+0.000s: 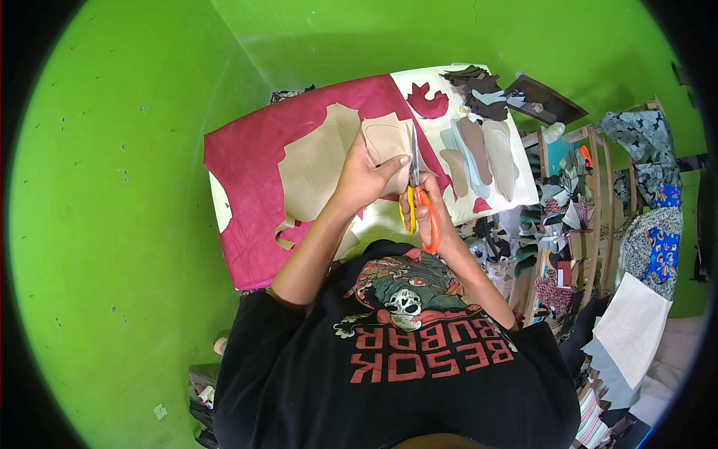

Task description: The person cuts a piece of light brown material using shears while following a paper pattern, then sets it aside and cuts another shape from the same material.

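Note:
My left hand [364, 178] grips a beige piece of material [389, 139] with a drawn outline, its thumb on top near the lower edge. My right hand [434, 207] is closed round scissors [414, 179] with one yellow and one orange handle. The scissor blades point away from me and lie along the right edge of the beige piece. Under and left of it a larger beige sheet [314, 161] lies on dark red material [247, 168], which covers much of the table.
Cut shoe-like shapes [497, 157] in grey, brown and pale blue lie on the table's white right part [523, 176]. Dark pieces [490, 108] and a curved red scrap [428, 102] are behind them. A wooden rack [594, 217] with fabric scraps stands right; a green wall [134, 187] is left.

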The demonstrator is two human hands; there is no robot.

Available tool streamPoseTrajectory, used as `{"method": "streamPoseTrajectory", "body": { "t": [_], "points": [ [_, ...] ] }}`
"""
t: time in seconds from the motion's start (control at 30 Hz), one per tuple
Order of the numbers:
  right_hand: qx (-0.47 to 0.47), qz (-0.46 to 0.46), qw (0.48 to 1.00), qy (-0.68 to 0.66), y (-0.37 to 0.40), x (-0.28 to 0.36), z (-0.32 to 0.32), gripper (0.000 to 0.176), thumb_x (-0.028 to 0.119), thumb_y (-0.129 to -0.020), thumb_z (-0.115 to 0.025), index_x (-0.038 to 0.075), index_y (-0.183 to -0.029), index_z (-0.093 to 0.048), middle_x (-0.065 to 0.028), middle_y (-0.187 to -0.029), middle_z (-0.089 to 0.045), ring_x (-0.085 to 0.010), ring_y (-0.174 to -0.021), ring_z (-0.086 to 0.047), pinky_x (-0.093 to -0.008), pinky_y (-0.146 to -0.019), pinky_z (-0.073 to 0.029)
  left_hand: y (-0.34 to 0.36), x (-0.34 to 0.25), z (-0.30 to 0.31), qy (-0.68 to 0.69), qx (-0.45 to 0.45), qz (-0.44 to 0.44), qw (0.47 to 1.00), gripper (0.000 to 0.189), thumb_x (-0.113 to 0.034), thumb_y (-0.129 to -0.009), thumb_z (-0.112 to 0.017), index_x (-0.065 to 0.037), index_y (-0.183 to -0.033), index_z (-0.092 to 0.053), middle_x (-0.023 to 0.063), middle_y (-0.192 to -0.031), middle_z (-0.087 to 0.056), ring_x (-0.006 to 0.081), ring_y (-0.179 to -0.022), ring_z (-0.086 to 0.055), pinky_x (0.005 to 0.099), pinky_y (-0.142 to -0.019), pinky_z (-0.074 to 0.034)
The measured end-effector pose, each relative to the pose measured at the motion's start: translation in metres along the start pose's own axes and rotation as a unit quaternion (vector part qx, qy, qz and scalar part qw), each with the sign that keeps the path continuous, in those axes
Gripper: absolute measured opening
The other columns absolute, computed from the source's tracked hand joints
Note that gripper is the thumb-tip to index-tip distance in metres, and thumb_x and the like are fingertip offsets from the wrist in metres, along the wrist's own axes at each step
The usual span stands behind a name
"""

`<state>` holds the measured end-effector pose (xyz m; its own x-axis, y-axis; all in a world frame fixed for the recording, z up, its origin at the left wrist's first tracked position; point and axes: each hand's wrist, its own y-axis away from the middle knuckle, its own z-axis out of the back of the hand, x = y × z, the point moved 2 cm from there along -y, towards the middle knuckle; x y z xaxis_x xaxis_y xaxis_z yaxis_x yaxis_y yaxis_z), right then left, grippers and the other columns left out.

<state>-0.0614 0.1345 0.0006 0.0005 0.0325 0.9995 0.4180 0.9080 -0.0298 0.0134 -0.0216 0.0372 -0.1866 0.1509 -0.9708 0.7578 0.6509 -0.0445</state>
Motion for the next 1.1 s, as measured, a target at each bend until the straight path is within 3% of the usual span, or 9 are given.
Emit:
{"method": "streamPoseTrajectory", "body": {
  "t": [0.17,0.37,0.43,0.47,0.53,0.63,0.73,1.1],
  "points": [
    [0.003,-0.006,1.0,0.007,0.0,0.0,0.003,0.092,0.087,-0.08,-0.051,0.005,-0.118,-0.037,-0.0023,-0.08,-0.049,-0.009,-0.058,-0.049,-0.0254,-0.05,-0.045,0.0,0.0,-0.001,-0.001,0.002,0.008,1.0,0.062,0.008,-0.087,-0.073,-0.002,-0.14,-0.041,0.0105,-0.127,-0.063,0.018,-0.118,-0.062,0.0341,-0.103,-0.049],
    [0.013,-0.003,1.0,0.024,0.002,0.002,0.011,0.079,0.075,-0.089,-0.059,0.005,-0.118,-0.038,-0.0033,-0.08,-0.05,-0.009,-0.052,-0.047,-0.0251,-0.046,-0.041,0.0,0.006,-0.001,-0.028,0.006,0.003,1.0,0.051,0.003,-0.09,-0.072,0.0,-0.135,-0.048,0.0103,-0.123,-0.066,0.0175,-0.115,-0.064,0.0336,-0.101,-0.05],
    [0.014,-0.048,0.997,0.055,0.002,0.007,0.011,0.098,0.091,-0.074,-0.055,0.005,-0.118,-0.039,-0.003,-0.079,-0.051,-0.0094,-0.061,-0.05,-0.0241,-0.051,-0.044,0.0,0.007,-0.002,-0.001,-0.033,-0.014,0.999,0.034,-0.003,-0.092,-0.074,0.0,-0.122,-0.059,0.0066,-0.11,-0.07,0.0136,-0.099,-0.068,0.0315,-0.088,-0.055],
    [0.013,-0.048,0.997,0.054,0.002,0.002,0.012,0.098,0.091,-0.074,-0.055,0.005,-0.118,-0.039,-0.003,-0.079,-0.051,-0.0094,-0.061,-0.05,-0.0241,-0.051,-0.044,0.0,0.007,-0.002,-0.002,-0.032,-0.014,0.999,0.034,-0.003,-0.092,-0.074,0.0,-0.122,-0.059,0.0066,-0.11,-0.07,0.0136,-0.099,-0.068,0.0315,-0.088,-0.055],
    [0.012,-0.011,0.995,0.095,0.002,-0.005,0.014,0.075,0.068,-0.092,-0.062,0.003,-0.121,-0.038,-0.0059,-0.084,-0.054,-0.0148,-0.065,-0.055,-0.0304,-0.06,-0.047,-0.002,0.007,-0.002,0.031,-0.053,0.013,0.998,0.031,-0.004,-0.092,-0.073,0.002,-0.12,-0.061,0.0082,-0.109,-0.072,0.0152,-0.099,-0.069,0.0318,-0.087,-0.055],
    [0.019,0.0,0.995,0.097,0.004,-0.005,0.016,0.075,0.067,-0.093,-0.063,0.003,-0.122,-0.038,-0.007,-0.086,-0.055,-0.0173,-0.071,-0.056,-0.0327,-0.066,-0.048,-0.003,0.004,-0.003,0.011,-0.033,-0.001,0.999,0.029,-0.003,-0.091,-0.074,0.002,-0.118,-0.063,0.0076,-0.106,-0.073,0.0144,-0.095,-0.07,0.0312,-0.084,-0.056],
    [0.016,0.003,0.995,0.095,0.004,-0.005,0.016,0.077,0.07,-0.092,-0.061,0.003,-0.122,-0.037,-0.0068,-0.086,-0.055,-0.0161,-0.07,-0.056,-0.0316,-0.064,-0.049,-0.003,-0.001,-0.001,-0.016,-0.008,0.033,0.999,0.029,-0.002,-0.091,-0.074,0.001,-0.117,-0.064,0.0082,-0.107,-0.074,0.0143,-0.095,-0.07,0.0316,-0.085,-0.056],
    [0.015,-0.002,0.999,0.036,-0.002,0.003,0.013,0.086,0.081,-0.088,-0.051,0.004,-0.121,-0.036,-0.0095,-0.09,-0.057,-0.015,-0.073,-0.058,-0.0295,-0.062,-0.051,-0.003,0.01,-0.008,0.011,-0.015,0.023,1.0,0.027,-0.003,-0.092,-0.075,0.001,-0.117,-0.064,0.0068,-0.106,-0.073,0.0127,-0.095,-0.069,0.0312,-0.083,-0.057]
  ]
}}
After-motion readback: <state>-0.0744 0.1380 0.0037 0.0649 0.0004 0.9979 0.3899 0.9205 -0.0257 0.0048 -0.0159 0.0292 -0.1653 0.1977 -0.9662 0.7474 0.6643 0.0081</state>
